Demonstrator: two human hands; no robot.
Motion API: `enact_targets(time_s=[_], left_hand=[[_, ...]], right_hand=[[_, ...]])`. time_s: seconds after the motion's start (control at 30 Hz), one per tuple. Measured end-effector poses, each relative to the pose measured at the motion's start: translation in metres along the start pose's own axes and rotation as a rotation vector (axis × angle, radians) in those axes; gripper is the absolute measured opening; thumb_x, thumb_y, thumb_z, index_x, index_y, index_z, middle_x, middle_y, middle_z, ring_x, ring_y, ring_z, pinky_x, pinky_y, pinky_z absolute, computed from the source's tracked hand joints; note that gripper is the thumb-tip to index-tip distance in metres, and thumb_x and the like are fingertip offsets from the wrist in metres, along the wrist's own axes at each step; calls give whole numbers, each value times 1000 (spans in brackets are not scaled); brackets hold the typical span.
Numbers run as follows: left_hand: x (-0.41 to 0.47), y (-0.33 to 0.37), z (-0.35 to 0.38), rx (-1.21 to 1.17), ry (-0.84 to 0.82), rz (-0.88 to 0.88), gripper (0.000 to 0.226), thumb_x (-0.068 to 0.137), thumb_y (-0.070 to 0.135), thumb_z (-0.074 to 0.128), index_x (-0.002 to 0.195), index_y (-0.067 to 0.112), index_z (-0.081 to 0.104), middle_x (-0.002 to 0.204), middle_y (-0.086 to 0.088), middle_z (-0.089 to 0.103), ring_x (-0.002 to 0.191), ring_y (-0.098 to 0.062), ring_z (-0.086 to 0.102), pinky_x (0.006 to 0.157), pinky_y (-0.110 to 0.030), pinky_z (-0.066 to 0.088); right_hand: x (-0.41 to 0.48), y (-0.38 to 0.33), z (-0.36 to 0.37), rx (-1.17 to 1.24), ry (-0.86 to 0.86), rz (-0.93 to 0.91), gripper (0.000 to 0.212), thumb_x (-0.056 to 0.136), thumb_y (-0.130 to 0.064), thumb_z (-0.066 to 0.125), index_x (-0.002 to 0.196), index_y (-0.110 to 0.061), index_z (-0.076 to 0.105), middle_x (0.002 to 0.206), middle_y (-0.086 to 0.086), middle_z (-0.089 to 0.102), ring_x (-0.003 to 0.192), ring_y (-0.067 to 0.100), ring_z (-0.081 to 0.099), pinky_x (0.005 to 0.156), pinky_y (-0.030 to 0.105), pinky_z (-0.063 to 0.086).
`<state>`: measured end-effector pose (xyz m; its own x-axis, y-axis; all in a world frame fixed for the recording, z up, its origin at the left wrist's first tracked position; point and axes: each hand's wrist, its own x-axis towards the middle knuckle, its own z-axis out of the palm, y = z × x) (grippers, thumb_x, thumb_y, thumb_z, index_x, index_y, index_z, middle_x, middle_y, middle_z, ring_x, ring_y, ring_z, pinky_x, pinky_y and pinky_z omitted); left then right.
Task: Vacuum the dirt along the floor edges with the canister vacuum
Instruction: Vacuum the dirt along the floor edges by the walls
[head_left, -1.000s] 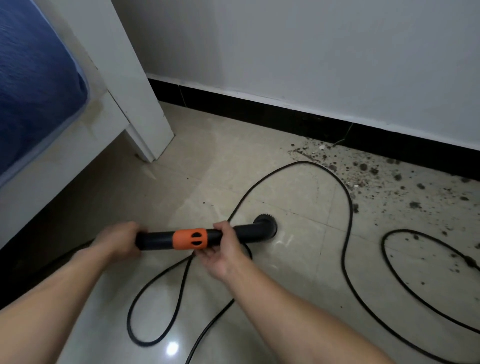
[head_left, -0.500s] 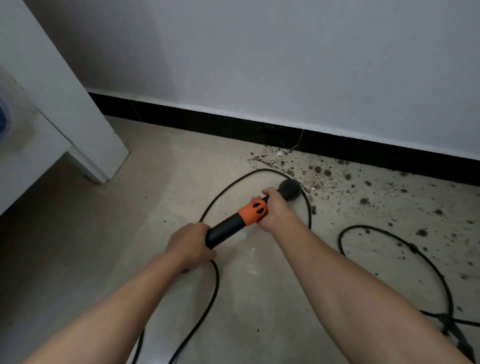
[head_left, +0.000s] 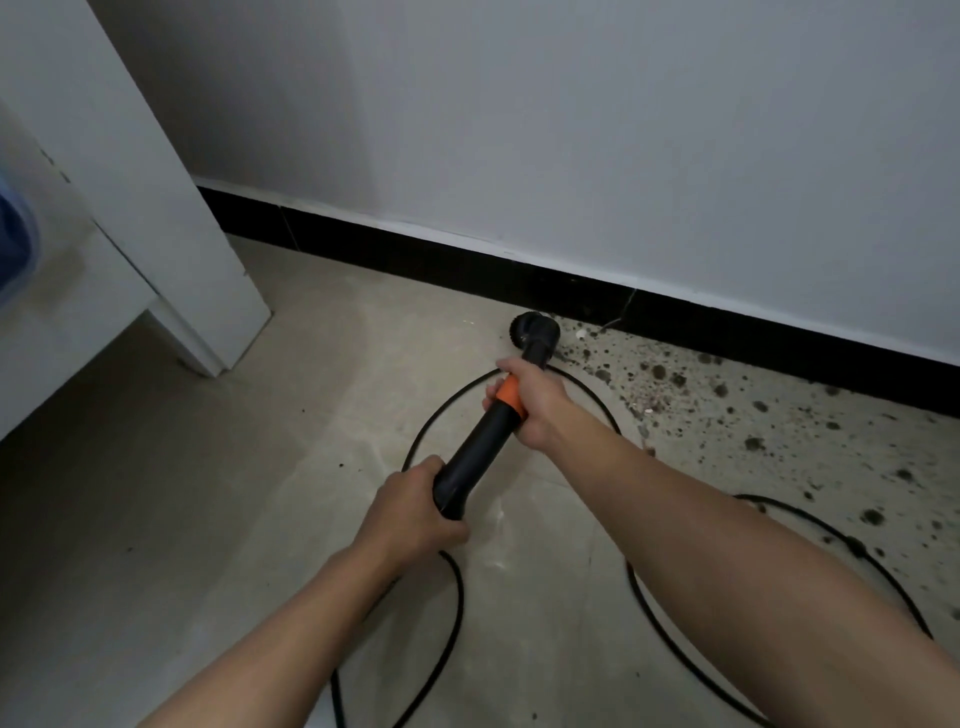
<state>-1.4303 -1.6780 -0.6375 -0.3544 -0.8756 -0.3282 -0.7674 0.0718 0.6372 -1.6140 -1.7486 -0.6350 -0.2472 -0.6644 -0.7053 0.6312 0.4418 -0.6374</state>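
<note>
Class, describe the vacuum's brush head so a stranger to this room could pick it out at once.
Follow the black skirting board along the foot of the white wall to where the scattered dirt begins. There sits the brush head: a round black nozzle at the far end of the wand with the orange band, unlike the thin black cord looping nearby.

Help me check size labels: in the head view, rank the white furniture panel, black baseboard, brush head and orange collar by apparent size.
1. white furniture panel, narrowly; it stands nearer than the baseboard.
2. black baseboard.
3. brush head and orange collar: about alike; the right hand hides part of the collar.
</note>
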Motion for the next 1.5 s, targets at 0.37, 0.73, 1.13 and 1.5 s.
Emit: enact_targets(time_s=[0.37,0.73,1.13,1.5], left_hand=[[6,-1,19,-360,-51,-145,49,62,12,79,104,18,56,88,1,63,76,-10,62,58,-22,50],[-2,-16,19,-383,-219,-189,24,65,8,72,83,20,62,68,2,64,56,-8,61,53,-24,49],[-21,-10,3,-315,-267,-166,19,71,2,67,83,15,59,64,0,60,56,-12,61,54,-27,51],[10,-7,-16,-16,-331,-45,46,59,24,77,102,22,59,87,4,64,76,-7,60,69,-25,52]], right_hand=[[16,-23,28,-192,132,-142,36,87,-16,70,115,-5,49,77,11,56,49,19,58,54,31,56],[17,-4,22,-78,297,-152,35,84,-6,67,112,-12,46,82,12,62,45,17,54,47,28,51],[1,1,44,-242,213,-124,46,85,-11,68,123,-12,43,92,12,61,62,22,64,59,34,59],[-43,3,8,-10,69,-167,37,80,-2,70,113,-3,53,74,13,63,51,19,62,57,32,57]])
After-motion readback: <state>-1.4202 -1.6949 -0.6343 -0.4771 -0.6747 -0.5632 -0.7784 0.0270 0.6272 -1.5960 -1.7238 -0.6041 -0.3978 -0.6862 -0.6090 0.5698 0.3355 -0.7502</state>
